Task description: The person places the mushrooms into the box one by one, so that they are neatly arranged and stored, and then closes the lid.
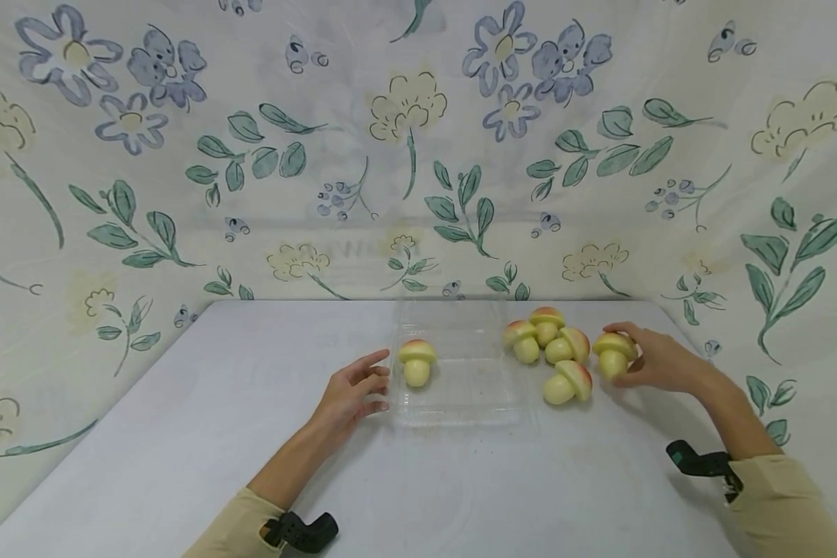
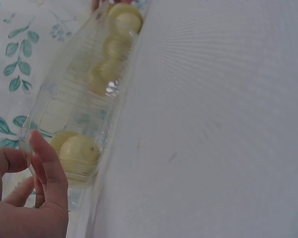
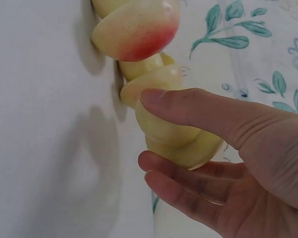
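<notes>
A mushroom-shaped piece (image 1: 614,356), pale yellow with a reddish cap top, is held in my right hand (image 1: 659,360). In the right wrist view the thumb (image 3: 174,106) lies along one side of it and fingers curl on the other. My left hand (image 1: 349,395) is at the left wall of a clear plastic container (image 1: 460,411), fingertips right at the wall, thumb and index finger apart. Inside the container, near that wall, stands another mushroom-shaped piece (image 1: 417,363). The left wrist view shows this piece (image 2: 79,153) through the clear plastic, beside the fingers.
Several more mushroom-shaped pieces (image 1: 565,384) lie grouped between the container and my right hand. The white table (image 1: 251,372) ends at a flowered cloth backdrop (image 1: 363,194). Black straps with devices (image 1: 303,533) sit on both wrists.
</notes>
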`<state>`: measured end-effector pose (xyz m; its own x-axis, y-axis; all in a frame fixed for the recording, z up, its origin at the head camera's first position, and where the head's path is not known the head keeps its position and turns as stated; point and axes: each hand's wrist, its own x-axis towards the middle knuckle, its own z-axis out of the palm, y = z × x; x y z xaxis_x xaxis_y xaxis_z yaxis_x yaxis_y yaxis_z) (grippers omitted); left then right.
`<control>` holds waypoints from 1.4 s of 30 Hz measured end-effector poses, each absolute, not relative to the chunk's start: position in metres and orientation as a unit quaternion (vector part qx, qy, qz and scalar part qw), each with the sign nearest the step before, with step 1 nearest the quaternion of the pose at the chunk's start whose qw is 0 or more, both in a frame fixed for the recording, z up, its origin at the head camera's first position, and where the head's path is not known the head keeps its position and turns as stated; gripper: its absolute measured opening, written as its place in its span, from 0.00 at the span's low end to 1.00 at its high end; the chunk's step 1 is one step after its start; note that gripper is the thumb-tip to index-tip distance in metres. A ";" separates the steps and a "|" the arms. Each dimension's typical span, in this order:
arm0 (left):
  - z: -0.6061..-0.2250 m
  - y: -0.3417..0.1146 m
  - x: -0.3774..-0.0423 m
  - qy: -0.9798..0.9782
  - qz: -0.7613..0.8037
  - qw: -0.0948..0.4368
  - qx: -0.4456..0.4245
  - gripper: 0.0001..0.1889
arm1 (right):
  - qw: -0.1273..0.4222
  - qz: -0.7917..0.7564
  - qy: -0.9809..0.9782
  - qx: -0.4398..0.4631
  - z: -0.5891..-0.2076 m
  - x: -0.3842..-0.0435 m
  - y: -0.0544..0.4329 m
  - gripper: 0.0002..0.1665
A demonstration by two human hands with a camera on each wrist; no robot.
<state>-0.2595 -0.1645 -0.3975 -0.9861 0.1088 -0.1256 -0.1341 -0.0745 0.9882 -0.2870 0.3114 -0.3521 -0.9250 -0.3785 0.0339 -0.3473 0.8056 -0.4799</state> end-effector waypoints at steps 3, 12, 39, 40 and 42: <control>-0.398 -0.164 -0.259 0.675 0.734 0.082 -0.010 0.25 | 0.029 -0.252 0.948 -0.193 -0.349 -0.285 0.310 0.49; -0.400 -0.164 -0.260 0.672 0.736 0.084 -0.010 0.27 | 0.012 -0.254 0.946 -0.202 -0.342 -0.279 0.306 0.50; -0.398 -0.164 -0.260 0.667 0.740 0.085 -0.017 0.28 | -0.020 -0.242 0.936 -0.255 -0.328 -0.267 0.273 0.50; -0.398 -0.164 -0.260 0.667 0.740 0.084 -0.018 0.28 | -0.020 -0.241 0.936 -0.255 -0.328 -0.267 0.272 0.50; -0.398 -0.164 -0.260 0.666 0.741 0.085 -0.016 0.28 | -0.019 -0.239 0.937 -0.255 -0.327 -0.267 0.270 0.50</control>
<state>-0.2605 -0.1641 -0.3980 -0.9850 0.1041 -0.1378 -0.1479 -0.0973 0.9842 -0.2672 0.2701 -0.3266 -0.8694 -0.4686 0.1566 -0.4864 0.7558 -0.4384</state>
